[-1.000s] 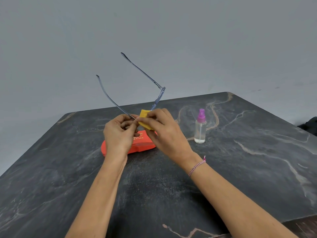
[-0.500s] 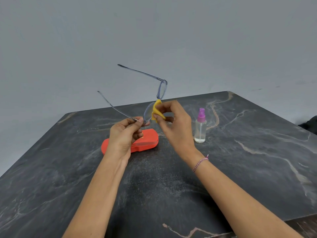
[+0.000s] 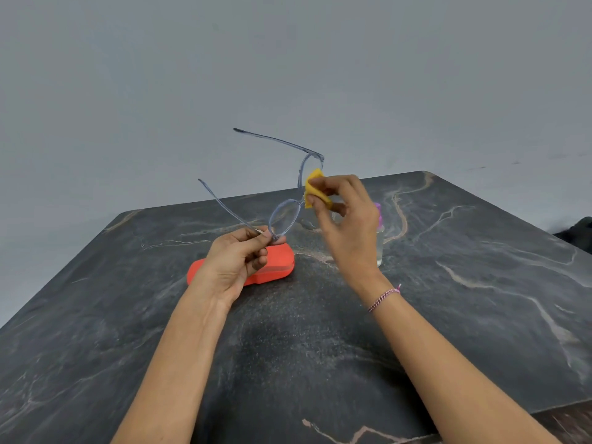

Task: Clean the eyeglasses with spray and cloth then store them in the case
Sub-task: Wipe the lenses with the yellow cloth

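- The left hand [image 3: 237, 254] pinches the eyeglasses [image 3: 283, 217] at the lower hinge, raised above the table [image 3: 288, 363]; a steady grip there should stop the frame twisting.
- The right hand [image 3: 347, 225] pinches the yellow cloth [image 3: 315, 190] on the upper lens; light, even strokes seem best.
- The orange case [image 3: 277, 267] lies closed below.
- The spray bottle [image 3: 380, 248] stands behind.

Case [image 3: 275, 267] on table [image 3: 480, 299], left of spray bottle [image 3: 380, 245].
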Available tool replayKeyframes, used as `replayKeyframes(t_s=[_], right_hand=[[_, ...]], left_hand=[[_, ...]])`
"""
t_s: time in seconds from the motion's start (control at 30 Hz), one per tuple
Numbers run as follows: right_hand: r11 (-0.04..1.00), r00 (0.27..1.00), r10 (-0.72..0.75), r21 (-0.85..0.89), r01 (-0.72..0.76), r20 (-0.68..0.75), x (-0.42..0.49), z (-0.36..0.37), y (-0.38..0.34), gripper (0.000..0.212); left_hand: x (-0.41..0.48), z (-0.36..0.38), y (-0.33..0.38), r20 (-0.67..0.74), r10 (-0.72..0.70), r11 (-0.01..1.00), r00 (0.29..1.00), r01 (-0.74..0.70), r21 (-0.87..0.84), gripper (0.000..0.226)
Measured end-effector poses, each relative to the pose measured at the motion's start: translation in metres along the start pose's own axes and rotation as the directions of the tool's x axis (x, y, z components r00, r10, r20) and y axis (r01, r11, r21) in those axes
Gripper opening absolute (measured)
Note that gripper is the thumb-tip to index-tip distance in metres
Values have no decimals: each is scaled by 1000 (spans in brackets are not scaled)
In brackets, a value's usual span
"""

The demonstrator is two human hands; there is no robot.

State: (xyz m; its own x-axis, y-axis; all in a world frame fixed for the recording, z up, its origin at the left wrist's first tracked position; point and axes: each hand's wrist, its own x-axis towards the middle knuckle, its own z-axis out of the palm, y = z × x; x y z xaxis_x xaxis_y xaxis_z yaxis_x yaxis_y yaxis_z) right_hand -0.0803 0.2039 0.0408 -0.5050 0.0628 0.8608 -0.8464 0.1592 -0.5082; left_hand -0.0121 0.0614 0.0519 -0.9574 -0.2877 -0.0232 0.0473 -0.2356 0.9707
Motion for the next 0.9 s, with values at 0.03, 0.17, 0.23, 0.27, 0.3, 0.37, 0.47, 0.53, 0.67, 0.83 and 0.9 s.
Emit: replayKeyframes(t_s=[0.03, 0.17, 0.23, 0.27, 0.3, 0.37, 0.47, 0.53, 0.67, 0.83, 0.9], right_hand=[[1000, 1000, -8, -3, 8, 15, -1, 1, 0, 14], [998, 983, -54, -11, 57, 173, -13, 11, -8, 16], [995, 970, -92, -23, 100, 224, -15, 13, -10, 18], [992, 969, -108, -37, 119, 221, -14, 12, -9, 18], [990, 973, -118, -55, 131, 200, -11, 9, -8, 17], [987, 984, -126, -88, 137, 122, -5, 3, -6, 14], [978, 990, -144, -150, 143, 10, 1, -5, -3, 15], [962, 983, -182, -204, 181, 16, 3, -7, 0, 16], [907, 944, -256, -288, 309, 208, 4, -5, 7, 20], [907, 950, -210, -315, 278, 233, 9, -11, 9, 19], [922, 949, -190, -286, 260, 250, 10, -13, 10, 20]], left_hand=[[0, 0, 0, -3, -1, 1000, 1000, 1, -8, 14], [1, -4, 4, -31, 2, 999, 1000, -3, -48, 15], [2, -6, 6, -39, 9, 999, 999, -11, -43, 14], [2, -8, 6, -41, 20, 1000, 999, -21, -21, 14], [2, -8, 6, -42, 36, 999, 998, -35, 14, 14], [3, -10, 4, -50, 74, 992, 996, -69, 103, 15], [4, -12, 2, -79, 147, 962, 986, -124, 243, 14], [5, -15, 3, -89, 185, 948, 979, -153, 280, 12], [5, -20, 6, -100, 240, 929, 965, -199, 313, 12], [3, -26, 10, -108, 293, 917, 950, -248, 312, 17], [3, -27, 11, -122, 301, 920, 946, -255, 297, 18]])
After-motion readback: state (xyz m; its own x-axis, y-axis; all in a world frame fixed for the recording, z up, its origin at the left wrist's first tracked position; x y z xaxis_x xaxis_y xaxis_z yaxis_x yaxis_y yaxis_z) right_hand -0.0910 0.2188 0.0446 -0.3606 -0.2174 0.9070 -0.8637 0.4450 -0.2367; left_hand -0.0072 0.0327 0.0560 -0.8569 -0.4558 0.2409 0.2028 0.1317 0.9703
